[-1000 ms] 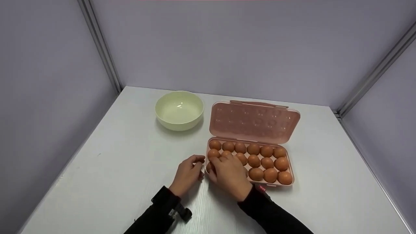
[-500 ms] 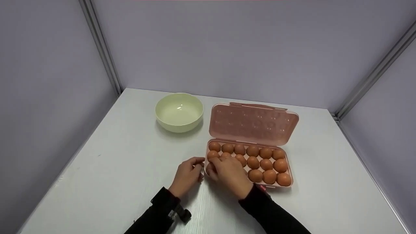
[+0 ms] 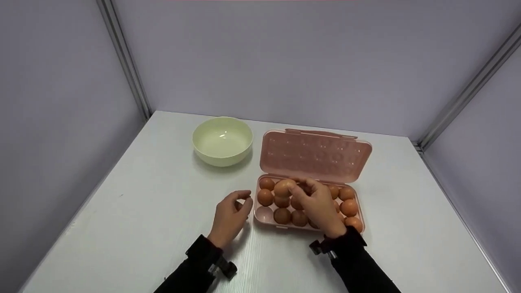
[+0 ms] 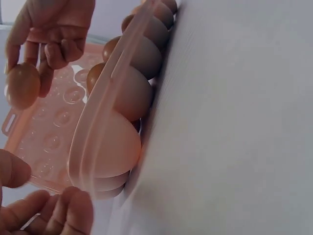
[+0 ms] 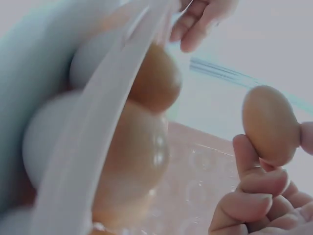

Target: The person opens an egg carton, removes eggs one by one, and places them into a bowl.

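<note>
A brown egg (image 3: 284, 188) is pinched between the thumb and fingers of my right hand (image 3: 319, 203), held above the egg carton. The right wrist view shows this egg (image 5: 270, 125) clear of the other eggs. The pink plastic carton (image 3: 272, 225) lies with its lid (image 3: 315, 156) raised at the back. Its front left cup (image 3: 265, 215) is vacant; brown eggs sit in the other cups I can see, some hidden behind my right hand. My left hand (image 3: 228, 215) hovers just left of the carton, fingers loosely bent and holding nothing.
A pale green bowl (image 3: 222, 142) stands at the back of the white table (image 3: 163, 195), left of the carton lid. Grey panels (image 3: 276, 61) enclose the table at the back and sides.
My right hand has lifted the egg out of the front left cup and moved up and right with it. My left hand has shifted slightly, its fingers a little more spread.
</note>
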A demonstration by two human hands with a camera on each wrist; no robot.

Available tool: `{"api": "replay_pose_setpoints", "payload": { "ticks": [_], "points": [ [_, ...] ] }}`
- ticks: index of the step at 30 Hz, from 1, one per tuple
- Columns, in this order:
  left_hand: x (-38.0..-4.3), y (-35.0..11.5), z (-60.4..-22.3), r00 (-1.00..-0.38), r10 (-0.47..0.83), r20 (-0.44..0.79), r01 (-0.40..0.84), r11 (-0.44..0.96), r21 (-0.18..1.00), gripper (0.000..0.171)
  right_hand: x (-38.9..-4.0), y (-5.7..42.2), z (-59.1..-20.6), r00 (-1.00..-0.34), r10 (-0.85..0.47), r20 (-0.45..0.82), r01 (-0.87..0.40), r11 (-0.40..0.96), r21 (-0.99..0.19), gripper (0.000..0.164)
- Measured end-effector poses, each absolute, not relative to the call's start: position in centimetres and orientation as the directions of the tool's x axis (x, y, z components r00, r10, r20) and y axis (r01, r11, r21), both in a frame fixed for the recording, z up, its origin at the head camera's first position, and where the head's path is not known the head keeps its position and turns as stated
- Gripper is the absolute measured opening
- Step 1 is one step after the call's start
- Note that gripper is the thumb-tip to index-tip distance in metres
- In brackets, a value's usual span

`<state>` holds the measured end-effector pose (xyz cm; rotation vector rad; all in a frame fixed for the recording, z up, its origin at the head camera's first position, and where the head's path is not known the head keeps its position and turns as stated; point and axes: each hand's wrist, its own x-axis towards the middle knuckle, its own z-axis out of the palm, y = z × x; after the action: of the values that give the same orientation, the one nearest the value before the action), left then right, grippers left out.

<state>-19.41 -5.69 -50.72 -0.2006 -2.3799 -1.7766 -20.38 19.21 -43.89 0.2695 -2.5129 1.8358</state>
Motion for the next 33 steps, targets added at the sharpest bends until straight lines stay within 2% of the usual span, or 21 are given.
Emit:
{"api": "replay_pose_setpoints", "payload": {
  "ticks": [3, 6, 9, 12, 19, 31, 33],
  "points": [
    [-19.2, -5.6, -50.3, -0.901, -0.005, 0.433, 0.405, 0.344, 0.847, 0.033, -20.5, 19.4, -43.8, -0.991, -0.130, 0.023, -0.050, 0.208, -0.977, 0.040],
    [-19.2, -5.3, -49.8, -0.757, 0.032, 0.652, 0.598, 0.434, 0.673, 0.042, -20.4, 19.2, -43.7, -0.986, -0.165, -0.032, 0.011, 0.128, -0.992, 0.039],
    [-19.0, -4.8, -49.1, -0.634, 0.110, 0.766, 0.701, 0.500, 0.508, 0.056, -20.3, 18.9, -43.8, -0.974, -0.219, -0.049, 0.030, 0.085, -0.996, 0.037],
    [-18.7, -4.2, -48.3, -0.566, 0.186, 0.803, 0.746, 0.530, 0.403, 0.065, -20.1, 18.6, -43.8, -0.968, -0.244, -0.056, 0.038, 0.077, -0.996, 0.036],
    [-18.6, -3.3, -47.5, -0.498, 0.247, 0.831, 0.770, 0.566, 0.294, 0.070, -19.6, 17.8, -44.0, -0.952, -0.284, -0.110, 0.105, 0.033, -0.994, 0.039],
    [-18.7, -2.8, -47.5, -0.403, 0.283, 0.870, 0.805, 0.562, 0.190, 0.059, -19.2, 17.4, -44.3, -0.947, -0.296, -0.122, 0.128, -0.002, -0.992, 0.036],
    [-19.1, -3.1, -47.2, -0.405, 0.280, 0.870, 0.807, 0.557, 0.196, 0.056, -19.3, 17.4, -44.2, -0.949, -0.291, -0.120, 0.123, 0.008, -0.992, 0.037]
  ]
}}
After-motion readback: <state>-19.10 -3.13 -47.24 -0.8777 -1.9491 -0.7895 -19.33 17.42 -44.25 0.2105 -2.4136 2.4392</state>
